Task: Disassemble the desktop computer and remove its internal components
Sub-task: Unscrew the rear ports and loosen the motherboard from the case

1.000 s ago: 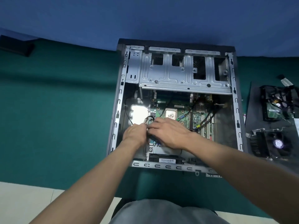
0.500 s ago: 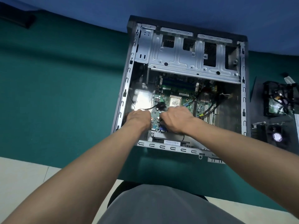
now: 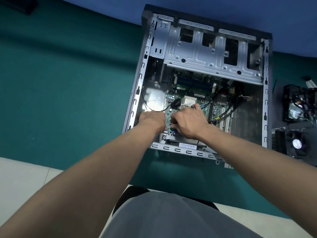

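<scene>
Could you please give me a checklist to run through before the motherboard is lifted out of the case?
1. Case lying on the green mat, open side up: ok.
2. CPU socket bare, fan cooler set aside to the right of the case: ok.
3. Black cables off the motherboard: not ok, they cross its right side.
4. Memory slots emptied: cannot tell.
5. Left hand and right hand gripping the board: cannot tell, fingertips hidden.

Teal green over the surface (image 3: 68, 83), deep blue on the backdrop (image 3: 103, 9). Bare silver-grey on the computer case (image 3: 197, 55), green on the motherboard (image 3: 190, 91), black on its cables (image 3: 226, 112).
</scene>
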